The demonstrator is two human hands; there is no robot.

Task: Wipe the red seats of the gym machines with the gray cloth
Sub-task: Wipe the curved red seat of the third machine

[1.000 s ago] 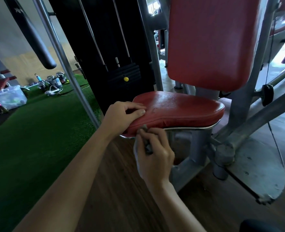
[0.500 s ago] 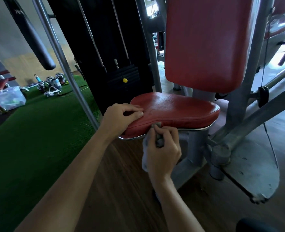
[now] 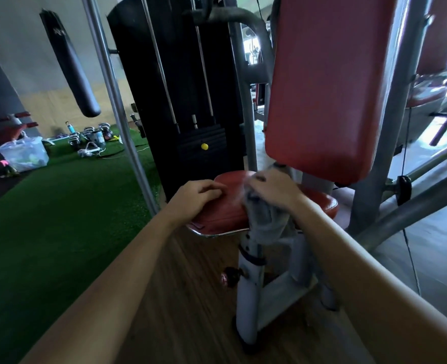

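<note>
Since the right hand [image 3: 272, 190] clamps its fingers round the gray cloth [image 3: 265, 222] in a bunch mostly dangling past the red seat's [image 3: 225, 215] front edge, little fabric may meet the pad, and the left hand [image 3: 198, 197], fingers bent on its left side (gripping or resting, I cannot tell), shields a patch.

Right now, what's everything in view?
red padded seat: 1, red, centre
red padded backrest: 1, red, upright above seat
gray cloth: 1, gray, hanging over seat's front
black weight stack: 1, black, yellow pin, behind seat
black punching bag: 1, black, hanging upper left
clear plastic bin: 1, clear, far left floor
green turf strip: 1, green, left floor
wooden floor: 1, brown, under machine
hands: 2; left hand curled on seat's left edge, right hand gripping cloth
</note>
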